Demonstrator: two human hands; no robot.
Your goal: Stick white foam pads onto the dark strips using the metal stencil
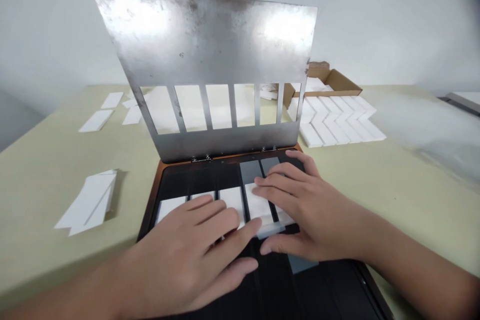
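A black slotted bed (210, 170) in an orange-brown frame lies before me, and a metal plate (221, 50) with a row of rectangular windows stands raised on hinges at its back. White rectangular pieces (231, 200) sit side by side in the slots. My left hand (198, 245) lies over the left ones, fingers bent, with its index fingertip at the lower edge of a white piece (258, 205). On that same piece rest fingertips of my right hand (303, 200), its fingers spread and thumb low. Grey strips (250, 172) show in some slots. The hands partly cover the pieces.
Stacked white pieces (86, 200) lie on the pale table (37, 170) at left, with more loose ones (96, 121) behind. At back right, neat chevron rows of white pieces (337, 120) stand before an open cardboard box (343, 82).
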